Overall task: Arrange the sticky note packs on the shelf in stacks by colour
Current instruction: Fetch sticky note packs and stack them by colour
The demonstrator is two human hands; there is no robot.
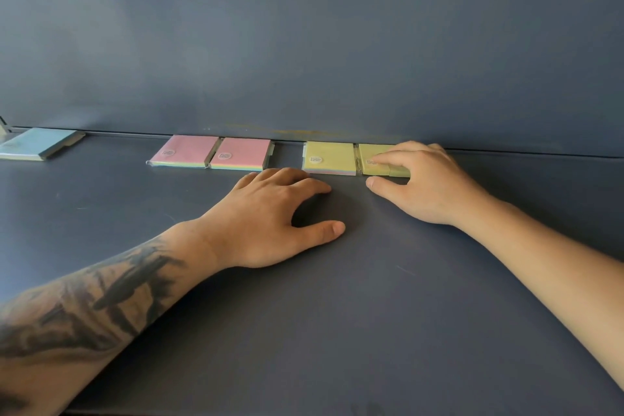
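Shelf: dark grey shelf (pixel 337 314), back wall (pixel 304 27) rising behind, packs lined up along the far edge.
Left hand: the left hand (pixel 270 216) lies palm-down on the shelf, near side of the gap between pink and yellow; fingers (pixel 304 186) loosely spread, holding nothing.
Right hand: the right hand (pixel 425 179) is draped over the right-most yellow pack (pixel 374 162), fingers curved across its top, thumb on the shelf at its near edge. Looks like a grip forming; I can't tell whether it has closed.
Blue pack: far left, a blue pack (pixel 37 142), well apart from the rest, lying at an angle.
Pink packs: two pink packs (pixel 209 152) side by side, touching, left of centre.
Yellow packs: the left yellow pack (pixel 329 157) sits just beside the covered one, also flat, not stacked.
Step in hand: likely lifting the right yellow pack onto its neighbour. Pinch near and far edges, lift clear, set down square.
In the way: the back wall crowds the far edge, leaving the fingers little room; the wrap may be slippery. The left hand could steady the lower pack.
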